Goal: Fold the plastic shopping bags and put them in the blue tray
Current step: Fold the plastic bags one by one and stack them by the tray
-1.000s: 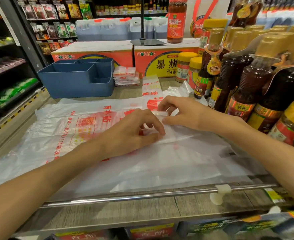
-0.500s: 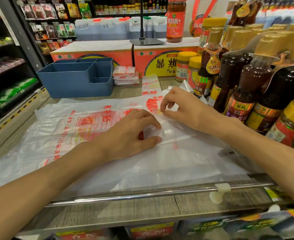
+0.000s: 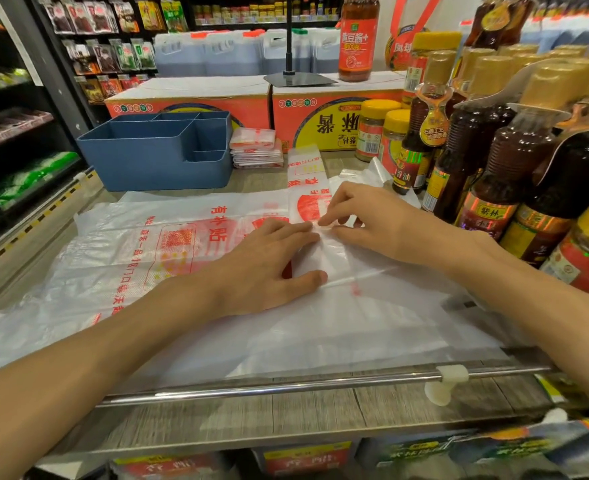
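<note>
With the left hand (image 3: 269,261) pressing flat on the bag (image 3: 120,258) mid-frame, the right hand (image 3: 366,220) pinching its edge should crease squarely, judging by eye.

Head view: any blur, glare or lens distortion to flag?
Head view: wide-angle bending at the edges, so the sauce bottles lean and the metal rail bows; lower edge is smeared; soft sheen on the plastic bag; left hand, right hand and blue tray read sharp under even store light.
</note>
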